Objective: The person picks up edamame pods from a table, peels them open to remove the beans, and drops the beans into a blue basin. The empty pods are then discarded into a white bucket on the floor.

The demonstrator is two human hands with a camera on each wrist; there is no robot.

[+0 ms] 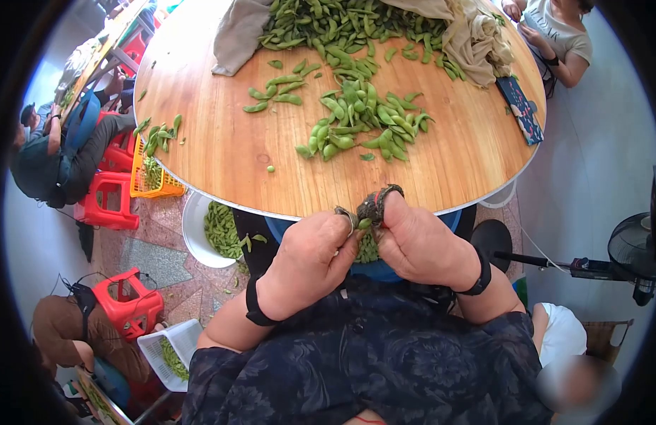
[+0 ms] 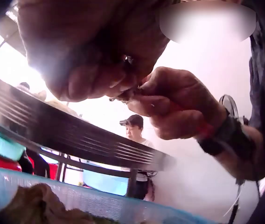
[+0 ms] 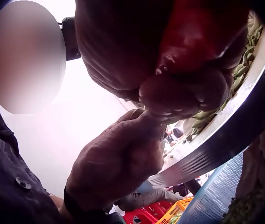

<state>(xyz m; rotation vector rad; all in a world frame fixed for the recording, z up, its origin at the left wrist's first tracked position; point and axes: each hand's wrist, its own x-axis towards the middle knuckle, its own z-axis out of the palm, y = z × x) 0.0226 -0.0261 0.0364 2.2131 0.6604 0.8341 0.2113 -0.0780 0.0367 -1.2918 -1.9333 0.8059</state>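
Observation:
Both hands meet just off the near edge of the round wooden table [image 1: 221, 142]. Between their fingertips is a small green soybean pod [image 1: 364, 223], pinched by the left hand [image 1: 310, 244] and the right hand [image 1: 427, 244]. A dark, worn wrap [image 1: 371, 207] covers the right thumb, and a greyish band [image 1: 347, 215] circles a left digit. In the left wrist view the fingertips touch, and the pod is mostly hidden. Below the hands, a blue mesh basket [image 3: 212, 186] holds shelled green beans and a crumpled cloth [image 2: 41, 203].
Loose pods [image 1: 356, 113] lie mid-table before a large heap [image 1: 328, 25] edged by beige cloth [image 1: 477, 42]. A patterned blue packet [image 1: 520, 110] lies at right. A white bucket [image 1: 193, 234] of pods stands lower left, a black fan [image 1: 632, 244] at right. Other people sit around.

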